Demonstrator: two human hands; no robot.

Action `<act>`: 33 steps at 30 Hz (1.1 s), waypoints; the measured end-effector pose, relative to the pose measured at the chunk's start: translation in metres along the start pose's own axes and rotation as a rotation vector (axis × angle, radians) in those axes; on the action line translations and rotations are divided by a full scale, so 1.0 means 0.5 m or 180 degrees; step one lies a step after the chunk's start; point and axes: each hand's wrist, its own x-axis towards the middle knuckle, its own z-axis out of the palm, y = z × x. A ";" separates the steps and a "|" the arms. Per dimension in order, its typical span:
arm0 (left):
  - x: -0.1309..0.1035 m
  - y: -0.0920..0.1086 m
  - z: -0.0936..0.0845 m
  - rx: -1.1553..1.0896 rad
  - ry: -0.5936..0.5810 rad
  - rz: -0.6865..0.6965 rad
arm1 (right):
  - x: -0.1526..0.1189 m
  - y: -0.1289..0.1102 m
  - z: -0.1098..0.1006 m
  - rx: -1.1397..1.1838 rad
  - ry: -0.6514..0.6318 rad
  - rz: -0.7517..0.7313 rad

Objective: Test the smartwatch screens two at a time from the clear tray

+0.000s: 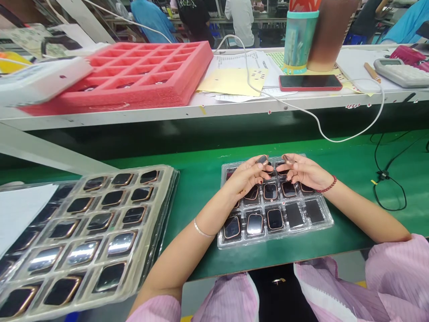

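Over the far edge of a clear plastic tray (209, 243) both my hands are raised, close together. My left hand (247, 178) pinches a dark smartwatch case (262, 159), seen nearly edge-on. In my right hand (306, 173) is another smartwatch case (287, 159) with a coppery edge, held between thumb and fingers. Below them, square smartwatch cases with black glass and rose-gold rims, such as a near one (275, 219), lie in the tray's pockets. Two pockets at its near right show a flat dark surface without a gold rim. My fingers partly hide the far row.
At left, stacked cream trays (164, 188) hold several more smartwatch cases, beside a white sheet (23, 210). A shelf (231, 105) above carries a red foam tray (197, 71), papers, a phone (310, 82) and bottles. A white cable (321, 129) droops from it; black cables (384, 174) lie right.
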 end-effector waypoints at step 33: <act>-0.015 -0.021 0.013 0.1356 -0.0232 0.0643 | -0.011 0.015 0.039 -0.1719 0.0074 -0.0789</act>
